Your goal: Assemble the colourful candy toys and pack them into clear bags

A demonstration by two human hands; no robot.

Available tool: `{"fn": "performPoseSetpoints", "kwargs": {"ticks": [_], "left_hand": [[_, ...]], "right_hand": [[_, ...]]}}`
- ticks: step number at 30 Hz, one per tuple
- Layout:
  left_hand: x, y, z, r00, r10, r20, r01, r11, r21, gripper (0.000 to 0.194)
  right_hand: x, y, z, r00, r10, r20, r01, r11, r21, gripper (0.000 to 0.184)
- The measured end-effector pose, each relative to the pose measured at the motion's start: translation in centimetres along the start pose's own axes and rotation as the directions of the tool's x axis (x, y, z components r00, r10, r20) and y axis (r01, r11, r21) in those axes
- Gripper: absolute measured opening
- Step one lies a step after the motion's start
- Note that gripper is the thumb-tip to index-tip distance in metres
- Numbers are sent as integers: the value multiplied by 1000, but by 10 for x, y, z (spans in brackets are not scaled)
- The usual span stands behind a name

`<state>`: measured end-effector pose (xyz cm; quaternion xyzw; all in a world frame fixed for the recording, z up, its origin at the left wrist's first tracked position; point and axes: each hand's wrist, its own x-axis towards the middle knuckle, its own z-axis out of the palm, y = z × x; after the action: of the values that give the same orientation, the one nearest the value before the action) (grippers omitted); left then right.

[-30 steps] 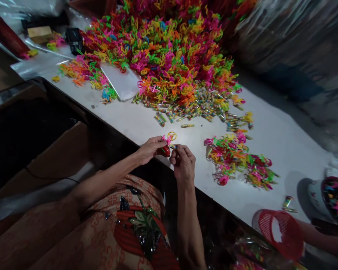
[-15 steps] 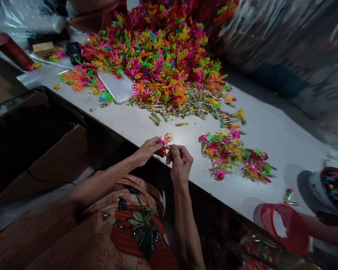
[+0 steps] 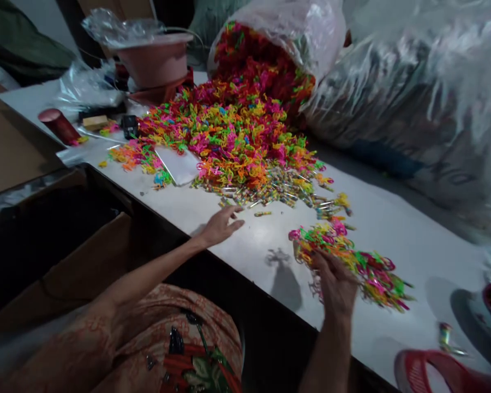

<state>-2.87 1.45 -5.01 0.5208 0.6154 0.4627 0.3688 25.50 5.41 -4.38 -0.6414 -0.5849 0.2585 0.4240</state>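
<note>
My left hand reaches over the white table, thumb and fingers apart and nothing in it. Just beyond its fingertips lie a single small printed tube and a heap of similar tubes. My right hand is closed at the fingertips above a smaller pile of colourful plastic toys joined with tubes. It appears to pinch one small plastic toy; the toy blends into the pile, but a toy-shaped shadow falls on the table to the left.
A big heap of bright plastic toys spills from a clear sack. Left of it lie a stack of clear bags, a phone and a red cylinder. A red basket stands at front right.
My hands were together at the table edge, holding a pink-and-yellow toy and a tube. They have parted: left forward to the tubes, right over the small pile. The view has tilted up.
</note>
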Motion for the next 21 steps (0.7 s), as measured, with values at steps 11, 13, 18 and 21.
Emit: {"fn": "performPoseSetpoints", "kwargs": {"ticks": [11, 13, 18, 21], "left_hand": [[82, -54, -55, 996, 91, 1, -60, 647, 760, 39], [78, -64, -51, 995, 94, 22, -75, 617, 783, 41], [66, -69, -45, 994, 103, 47, -98, 575, 813, 37], [53, -63, -42, 995, 81, 60, -95, 560, 823, 37]], "right_hand": [[-14, -103, 199, 749, -196, 633, 539, 736, -410, 26], [-13, -109, 218, 737, -153, 658, 569, 665, -483, 29], [2, -91, 213, 763, -158, 627, 485, 781, -394, 24], [4, -74, 200, 814, -117, 569, 312, 914, -259, 19]]}}
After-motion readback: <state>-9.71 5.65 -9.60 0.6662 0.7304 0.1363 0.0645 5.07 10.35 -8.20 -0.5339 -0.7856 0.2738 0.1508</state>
